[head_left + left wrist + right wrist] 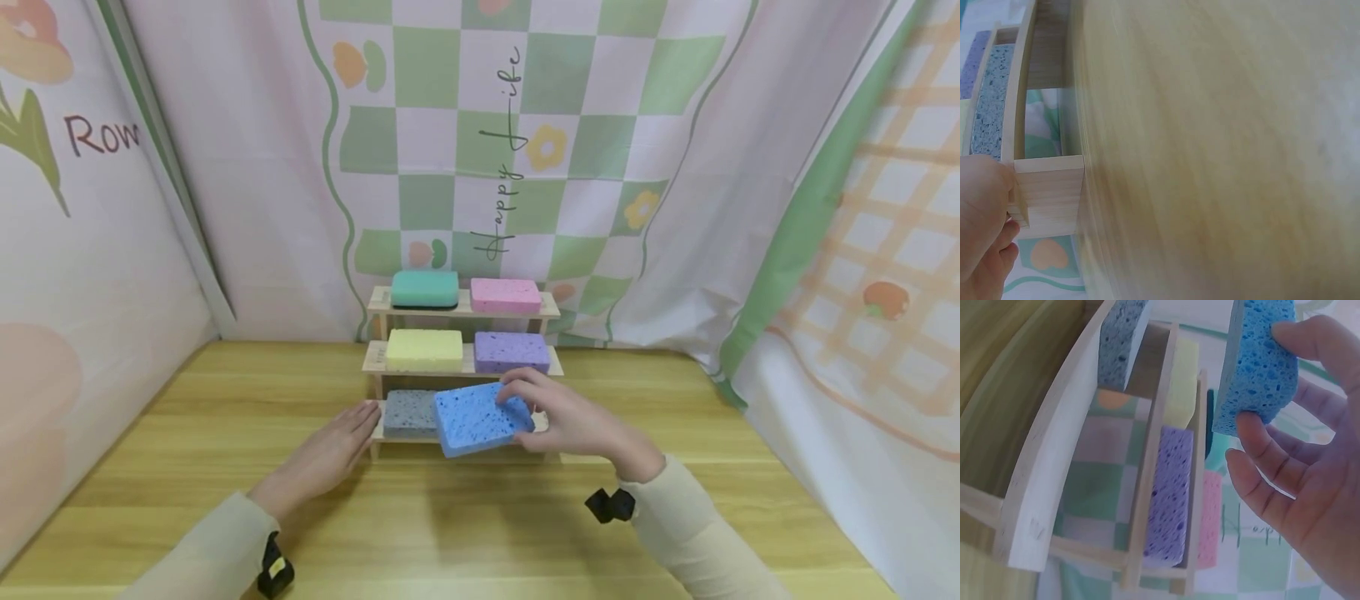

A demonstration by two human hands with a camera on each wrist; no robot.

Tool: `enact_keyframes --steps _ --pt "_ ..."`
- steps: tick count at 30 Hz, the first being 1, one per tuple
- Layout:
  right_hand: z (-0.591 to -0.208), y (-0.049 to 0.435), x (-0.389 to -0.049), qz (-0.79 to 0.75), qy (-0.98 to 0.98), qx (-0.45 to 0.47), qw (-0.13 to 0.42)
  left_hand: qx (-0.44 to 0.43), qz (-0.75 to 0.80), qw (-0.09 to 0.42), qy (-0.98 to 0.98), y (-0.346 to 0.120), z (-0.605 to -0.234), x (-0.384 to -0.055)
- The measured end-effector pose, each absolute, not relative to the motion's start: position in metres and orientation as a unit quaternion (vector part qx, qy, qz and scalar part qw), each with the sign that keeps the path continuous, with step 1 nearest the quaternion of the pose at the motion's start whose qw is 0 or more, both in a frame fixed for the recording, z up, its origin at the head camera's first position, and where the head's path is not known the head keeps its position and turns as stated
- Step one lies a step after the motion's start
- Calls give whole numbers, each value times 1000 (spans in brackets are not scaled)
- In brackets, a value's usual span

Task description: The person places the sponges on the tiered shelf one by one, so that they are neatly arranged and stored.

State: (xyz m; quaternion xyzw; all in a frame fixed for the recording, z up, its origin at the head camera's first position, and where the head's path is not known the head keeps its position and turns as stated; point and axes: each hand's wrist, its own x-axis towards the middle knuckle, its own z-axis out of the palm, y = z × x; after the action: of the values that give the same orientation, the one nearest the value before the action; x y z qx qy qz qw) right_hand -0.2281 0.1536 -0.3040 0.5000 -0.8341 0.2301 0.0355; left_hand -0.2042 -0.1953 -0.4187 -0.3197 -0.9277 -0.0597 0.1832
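Note:
In the head view my right hand pinches a blue sponge by its right end, tilted, in front of the bottom tier of a three-tier wooden rack. The right wrist view shows the thumb on one face of the blue sponge and fingers on the other. My left hand holds the left end of the bottom tier, its thumb and fingers around the wooden end. On that tier lies a grey sponge, partly hidden by the blue one.
A yellow sponge and a purple sponge lie on the middle tier. Up top are a green sponge and a pink sponge. The rack stands on a wood-grain table, with a patterned curtain behind.

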Motion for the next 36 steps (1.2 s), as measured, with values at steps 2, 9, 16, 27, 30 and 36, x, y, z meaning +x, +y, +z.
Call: enact_keyframes --steps 2,9,16,27,30,36 --pt "-306 156 -230 235 -836 495 36 -319 -59 181 -929 -195 -418 -204" --pt "-309 165 -236 245 -848 468 28 -318 -61 177 -930 -195 -417 -204" --pt "-316 176 -244 258 -852 454 25 -315 -70 176 -930 -194 -417 -204" --pt "-333 186 -247 244 -868 432 33 -323 -69 189 -925 -194 -417 -202" --pt "-340 188 -248 235 -869 433 36 -324 -67 190 -924 -194 -417 -202" --pt "-348 191 -251 239 -871 428 36 -318 -66 176 -929 -193 -416 -202"
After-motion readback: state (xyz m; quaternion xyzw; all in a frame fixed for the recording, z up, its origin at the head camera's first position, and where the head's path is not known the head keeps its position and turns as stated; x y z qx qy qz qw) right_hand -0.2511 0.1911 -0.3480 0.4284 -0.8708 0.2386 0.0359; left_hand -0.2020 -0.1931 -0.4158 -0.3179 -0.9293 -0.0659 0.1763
